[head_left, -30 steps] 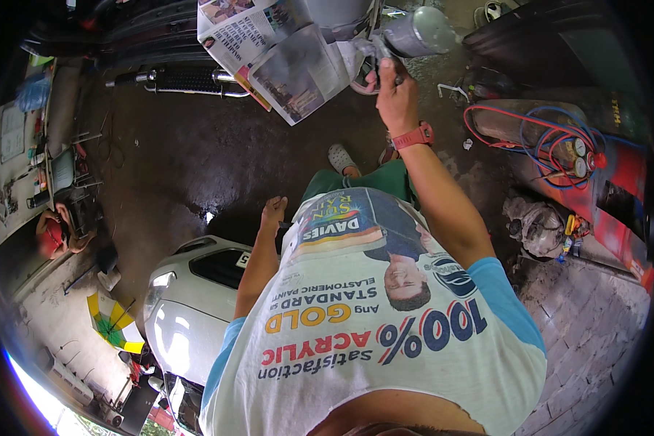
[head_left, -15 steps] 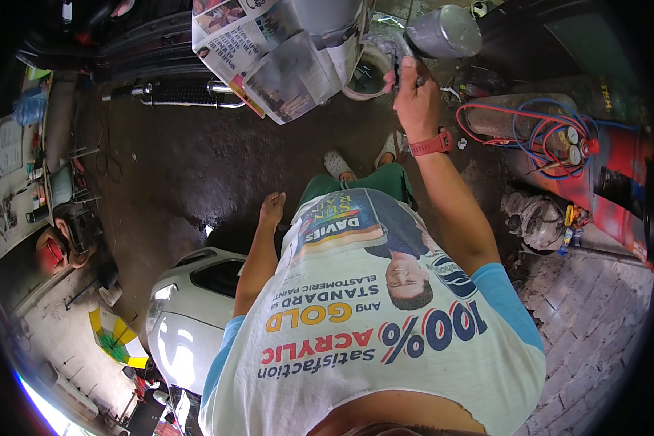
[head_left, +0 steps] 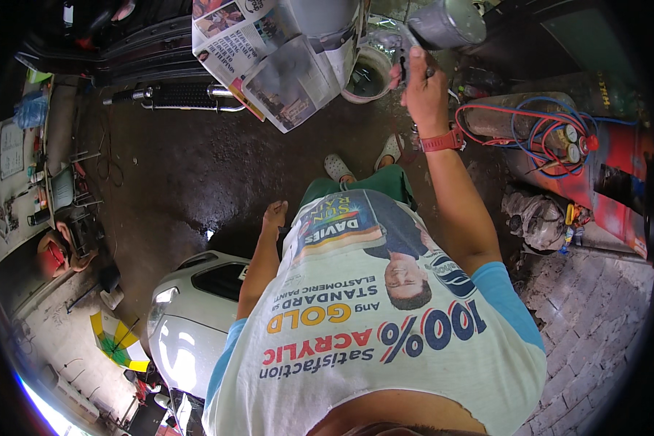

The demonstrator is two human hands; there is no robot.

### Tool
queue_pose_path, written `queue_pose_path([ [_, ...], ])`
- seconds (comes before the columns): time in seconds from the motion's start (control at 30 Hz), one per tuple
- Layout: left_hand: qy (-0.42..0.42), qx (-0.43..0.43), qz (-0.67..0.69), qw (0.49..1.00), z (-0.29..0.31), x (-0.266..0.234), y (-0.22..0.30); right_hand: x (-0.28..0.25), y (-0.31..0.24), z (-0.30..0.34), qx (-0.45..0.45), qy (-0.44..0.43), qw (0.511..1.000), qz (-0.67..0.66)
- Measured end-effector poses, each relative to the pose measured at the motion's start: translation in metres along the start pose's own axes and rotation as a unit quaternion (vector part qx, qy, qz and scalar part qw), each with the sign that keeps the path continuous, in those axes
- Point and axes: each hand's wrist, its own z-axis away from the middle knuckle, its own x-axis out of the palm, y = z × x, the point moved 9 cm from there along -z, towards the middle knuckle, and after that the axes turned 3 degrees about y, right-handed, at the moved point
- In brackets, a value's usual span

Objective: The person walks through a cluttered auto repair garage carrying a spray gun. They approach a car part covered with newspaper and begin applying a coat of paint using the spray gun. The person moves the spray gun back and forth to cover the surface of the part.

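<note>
My right hand, with a red watch on its wrist, is closed round the grip of a spray gun. The gun's silver metal cup sits tilted at the upper right. To the left of the gun is a grey-painted panel, partly masked with newspaper. Below the gun stands a round pale bucket, dark inside. My left hand hangs low by my side, away from these things, its fingers loosely apart and nothing visible in them.
At right lies a gas cylinder with red and blue hoses and gauges. A white car stands behind me on the left. A chrome-ended black step bar lies on the floor. Another person is at the far left.
My right hand and the spray gun have shifted slightly right and down. The gun's cup has also moved a little right. My left hand has moved slightly.
</note>
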Motion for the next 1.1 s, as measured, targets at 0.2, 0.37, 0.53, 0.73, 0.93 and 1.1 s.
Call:
queue_pose_path([
  [0.2,0.014,0.007,0.008,1.0,0.027,0.001,0.024,-0.018,-0.007,-0.004,-0.017,0.046,0.999,0.011],
  [0.37,0.029,0.02,-0.014,0.999,0.02,-0.002,0.025,-0.005,-0.03,0.006,-0.013,0.015,0.999,0.031],
  [0.53,0.058,0.036,-0.05,0.996,0.031,-0.009,0.061,0.022,-0.044,0.012,-0.081,-0.019,0.996,0.025],
  [0.73,0.017,0.022,-0.029,0.999,0.008,-0.002,0.042,0.033,-0.061,0.006,-0.069,-0.047,0.996,-0.02],
  [0.93,-0.01,-0.008,0.025,1.0,-0.04,0.021,-0.048,0.004,-0.059,-0.015,-0.059,-0.014,0.998,0.001],
  [1.1,0.013,-0.015,-0.009,1.0,0.03,0.004,0.025,-0.027,-0.058,-0.014,-0.07,0.046,0.996,-0.001],
])
